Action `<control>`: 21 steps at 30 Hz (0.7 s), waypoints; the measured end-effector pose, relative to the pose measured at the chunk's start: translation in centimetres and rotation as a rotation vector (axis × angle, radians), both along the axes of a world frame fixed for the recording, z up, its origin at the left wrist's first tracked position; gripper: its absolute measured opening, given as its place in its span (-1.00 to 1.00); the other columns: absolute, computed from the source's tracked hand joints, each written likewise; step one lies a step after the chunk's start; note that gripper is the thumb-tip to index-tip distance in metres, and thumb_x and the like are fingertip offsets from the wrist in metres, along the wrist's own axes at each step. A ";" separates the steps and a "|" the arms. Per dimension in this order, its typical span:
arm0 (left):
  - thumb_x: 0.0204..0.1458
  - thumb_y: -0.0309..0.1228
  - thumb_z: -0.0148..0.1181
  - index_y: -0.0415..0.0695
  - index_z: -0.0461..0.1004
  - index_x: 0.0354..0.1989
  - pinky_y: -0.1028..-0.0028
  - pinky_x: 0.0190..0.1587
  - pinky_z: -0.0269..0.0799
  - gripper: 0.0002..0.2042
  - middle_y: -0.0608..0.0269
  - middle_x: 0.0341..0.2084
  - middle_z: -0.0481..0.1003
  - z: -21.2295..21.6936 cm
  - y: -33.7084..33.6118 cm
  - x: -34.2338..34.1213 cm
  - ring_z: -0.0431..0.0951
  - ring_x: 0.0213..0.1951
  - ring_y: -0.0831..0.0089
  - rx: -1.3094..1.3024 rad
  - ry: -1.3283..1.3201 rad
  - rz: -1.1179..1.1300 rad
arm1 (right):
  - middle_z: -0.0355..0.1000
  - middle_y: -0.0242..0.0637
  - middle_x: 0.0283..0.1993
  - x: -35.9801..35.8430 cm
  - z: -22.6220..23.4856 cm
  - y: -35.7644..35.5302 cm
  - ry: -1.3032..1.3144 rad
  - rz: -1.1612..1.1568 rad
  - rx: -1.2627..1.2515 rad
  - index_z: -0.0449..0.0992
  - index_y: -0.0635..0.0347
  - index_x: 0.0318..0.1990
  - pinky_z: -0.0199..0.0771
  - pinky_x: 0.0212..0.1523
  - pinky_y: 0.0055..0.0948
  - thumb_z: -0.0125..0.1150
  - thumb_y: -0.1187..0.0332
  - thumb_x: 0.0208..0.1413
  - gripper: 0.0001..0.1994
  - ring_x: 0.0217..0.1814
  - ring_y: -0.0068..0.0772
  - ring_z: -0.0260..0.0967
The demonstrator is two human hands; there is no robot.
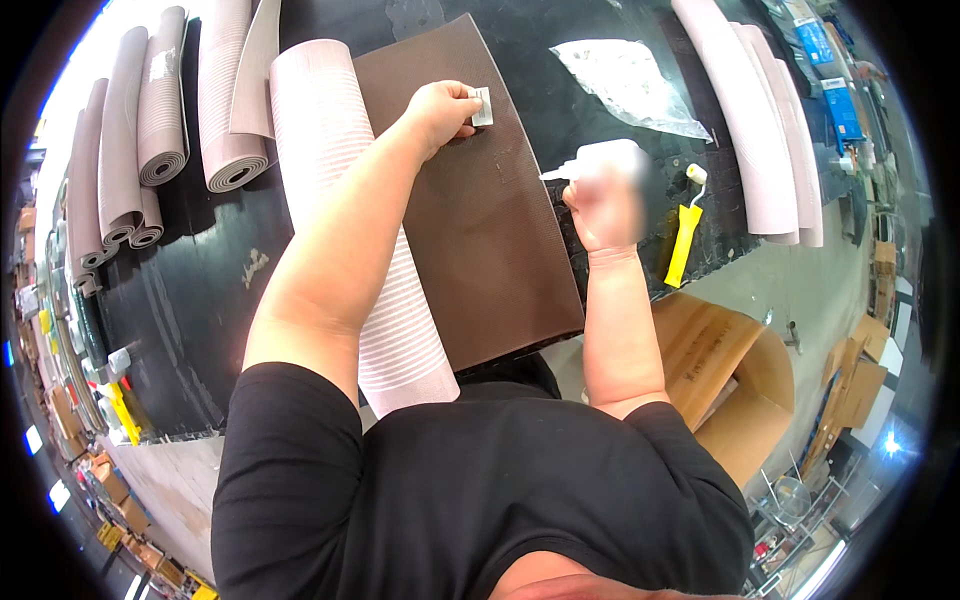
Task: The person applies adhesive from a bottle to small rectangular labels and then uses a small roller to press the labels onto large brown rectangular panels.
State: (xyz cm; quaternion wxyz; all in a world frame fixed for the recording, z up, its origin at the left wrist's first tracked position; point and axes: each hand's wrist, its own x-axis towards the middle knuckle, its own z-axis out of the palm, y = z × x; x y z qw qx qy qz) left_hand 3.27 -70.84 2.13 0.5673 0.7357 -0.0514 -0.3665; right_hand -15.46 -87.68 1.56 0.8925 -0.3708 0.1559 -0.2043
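A small pale label (483,106) bears print too small to read. The left hand (443,118) pinches it between thumb and fingers, just over the far part of a brown mat (490,240) lying flat on a black worktable (180,330). The right hand (603,215), partly blurred, is closed around a white squeeze bottle (612,155), its nozzle pointing left near the mat's right edge. The mat's striped pink roll (315,130) lies on the left, partly covered by the left forearm. Right of the bottle lies a yellow-handled paint roller (684,243); beyond is a clear plastic bag (630,85). More rolled mats (163,105) line the far left.
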 end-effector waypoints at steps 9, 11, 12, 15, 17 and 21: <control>0.15 -0.36 0.17 -0.14 0.55 -0.20 0.60 -0.29 0.46 -0.85 0.35 -0.32 0.54 -0.3 -0.4 0.0 0.47 -0.39 0.64 0.022 0.004 0.004 | 0.40 -0.25 -0.39 2.2 -0.4 2.1 -0.094 -0.267 -1.880 0.46 0.12 -0.38 0.32 -0.25 -0.26 0.07 0.43 0.02 -0.95 -0.34 -0.15 0.31; 0.15 -0.36 0.16 -0.15 0.55 -0.20 0.59 -0.30 0.46 -0.85 0.34 -0.32 0.54 0.0 -0.3 -0.3 0.46 -0.39 0.63 0.024 -0.034 0.002 | 0.40 -0.27 -0.38 2.0 -1.0 2.3 -0.083 -0.242 -1.860 0.45 0.11 -0.38 0.32 -0.25 -0.25 0.07 0.42 0.04 -0.96 -0.34 -0.16 0.32; 0.15 -0.36 0.16 -0.15 0.54 -0.20 0.58 -0.32 0.46 -0.85 0.35 -0.33 0.54 0.2 -0.2 -0.2 0.45 -0.41 0.64 0.027 -0.041 -0.002 | 0.40 -0.27 -0.38 2.1 -1.8 2.0 -0.090 -0.262 -1.927 0.45 0.11 -0.38 0.33 -0.25 -0.25 0.07 0.42 0.04 -0.96 -0.34 -0.17 0.33; 0.16 -0.36 0.16 -0.15 0.54 -0.20 0.57 -0.33 0.45 -0.85 0.36 -0.35 0.53 -0.1 0.0 -0.2 0.44 -0.43 0.64 0.028 -0.030 -0.007 | 0.40 -0.28 -0.37 2.1 -2.7 2.0 -0.116 -0.289 -2.003 0.45 0.11 -0.38 0.33 -0.24 -0.26 0.08 0.42 0.04 -0.97 -0.34 -0.19 0.34; 0.16 -0.36 0.17 -0.15 0.53 -0.19 0.57 -0.35 0.44 -0.85 0.37 -0.36 0.53 -0.1 0.1 -0.2 0.43 -0.45 0.64 0.030 -0.022 -0.006 | 0.40 -0.29 -0.37 2.1 -3.1 1.9 -0.138 -0.303 -2.014 0.45 0.10 -0.38 0.34 -0.23 -0.27 0.09 0.42 0.03 -0.97 -0.34 -0.20 0.35; 0.15 -0.36 0.17 -0.15 0.53 -0.20 0.56 -0.32 0.46 -0.85 0.36 -0.35 0.53 -0.2 0.0 -0.1 0.45 -0.42 0.62 0.011 -0.011 0.002 | 0.37 -0.33 -0.41 2.3 -4.7 1.8 -0.093 -0.286 -2.039 0.43 0.07 -0.41 0.31 -0.26 -0.29 0.14 0.43 0.01 -0.98 -0.36 -0.24 0.34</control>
